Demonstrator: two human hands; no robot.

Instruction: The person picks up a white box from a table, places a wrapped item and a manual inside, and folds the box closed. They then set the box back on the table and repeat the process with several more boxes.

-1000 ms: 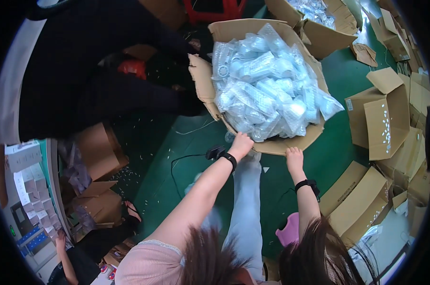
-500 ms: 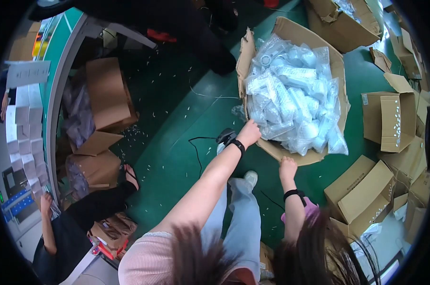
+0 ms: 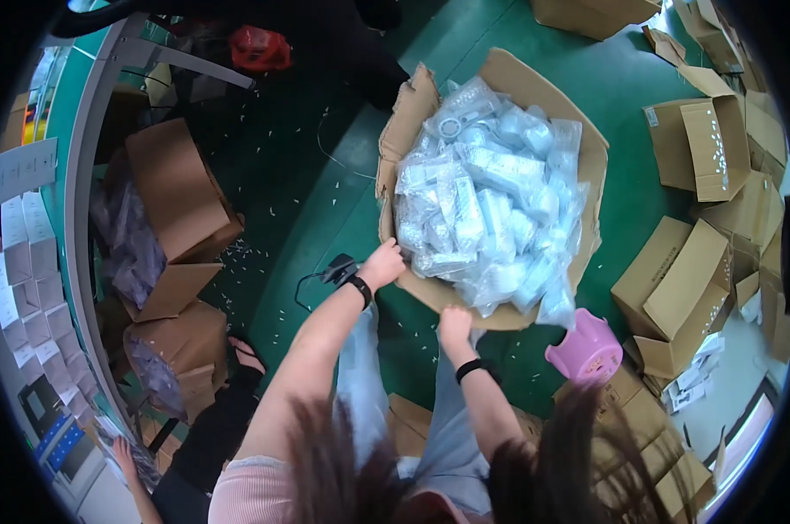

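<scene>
A large cardboard box (image 3: pixel 591 175) stands in front of me, its top flaps folded outward. It is heaped with bubble-wrapped items (image 3: pixel 495 205), pale and bluish through the clear plastic; what they are I cannot make out. My left hand (image 3: pixel 383 265) grips the box's near-left rim, fingers curled over the edge. Along the near rim, my right hand (image 3: pixel 454 327) is closed on the cardboard too. One wrapped item droops over the rim to the right of that hand. A dark wristband shows on each wrist.
A pink plastic stool (image 3: pixel 590 347) stands just right of the box. Open cartons (image 3: pixel 674 279) crowd the right side. At left, cartons (image 3: pixel 181 192) with plastic bags sit under a workbench holding white boxes (image 3: pixel 28 253). A dark corded object (image 3: pixel 341 269) lies by my left wrist. Another person sits lower left.
The big box has shifted left and slightly nearer in view, with both hands still on its rim. The pink stool, earlier mostly behind my right arm, now shows fully.
</scene>
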